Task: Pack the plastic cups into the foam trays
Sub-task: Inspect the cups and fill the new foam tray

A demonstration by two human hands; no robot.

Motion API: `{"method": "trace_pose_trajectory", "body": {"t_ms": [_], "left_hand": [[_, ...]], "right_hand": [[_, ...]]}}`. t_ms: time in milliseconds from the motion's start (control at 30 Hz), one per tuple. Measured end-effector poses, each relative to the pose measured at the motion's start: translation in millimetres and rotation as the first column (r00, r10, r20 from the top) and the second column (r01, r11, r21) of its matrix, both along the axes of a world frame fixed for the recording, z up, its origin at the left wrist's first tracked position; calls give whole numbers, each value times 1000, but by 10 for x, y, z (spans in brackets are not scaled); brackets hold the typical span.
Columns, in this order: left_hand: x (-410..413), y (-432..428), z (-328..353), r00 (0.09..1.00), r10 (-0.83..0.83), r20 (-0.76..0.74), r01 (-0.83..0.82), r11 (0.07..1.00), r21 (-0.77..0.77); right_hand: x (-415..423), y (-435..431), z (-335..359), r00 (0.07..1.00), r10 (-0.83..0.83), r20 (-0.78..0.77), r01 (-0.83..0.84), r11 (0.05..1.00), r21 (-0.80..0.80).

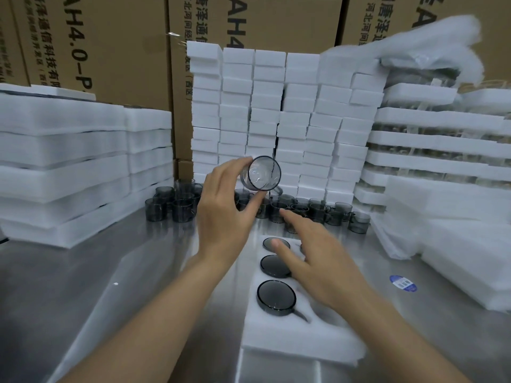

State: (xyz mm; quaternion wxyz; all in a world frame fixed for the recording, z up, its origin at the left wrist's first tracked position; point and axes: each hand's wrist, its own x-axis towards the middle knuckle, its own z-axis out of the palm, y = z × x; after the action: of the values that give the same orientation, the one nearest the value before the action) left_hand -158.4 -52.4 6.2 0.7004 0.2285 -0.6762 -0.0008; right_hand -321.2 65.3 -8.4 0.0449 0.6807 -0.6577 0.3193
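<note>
My left hand holds a smoky grey plastic cup up in the air, fingers curled round its wall, its open mouth turned toward me. A white foam tray lies on the steel table in front of me, with three grey cups seated in its left column. My right hand hovers over the tray's right side with fingers spread, holding nothing, and hides the pockets beneath it. Several loose grey cups stand in a row behind the tray.
Stacks of foam trays rise at the left. A wall of white foam blocks stands behind the loose cups. Packed trays and foam sheets pile up on the right. Cardboard boxes fill the background. A blue sticker is on the table.
</note>
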Motion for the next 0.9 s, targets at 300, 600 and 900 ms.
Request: {"method": "trace_pose_trajectory", "body": {"t_ms": [300, 600, 900], "left_hand": [[-126, 205, 145, 886, -360, -291, 456, 791, 409], [-50, 197, 178, 305, -378, -874, 836, -333, 436], [-148, 271, 152, 563, -517, -645, 728, -60, 683]], "right_hand": [[8, -2, -12, 999, -41, -12, 41, 999, -11], [9, -9, -14, 998, -33, -61, 32, 999, -15], [34, 9, 23, 990, -91, 108, 116, 960, -255]]}}
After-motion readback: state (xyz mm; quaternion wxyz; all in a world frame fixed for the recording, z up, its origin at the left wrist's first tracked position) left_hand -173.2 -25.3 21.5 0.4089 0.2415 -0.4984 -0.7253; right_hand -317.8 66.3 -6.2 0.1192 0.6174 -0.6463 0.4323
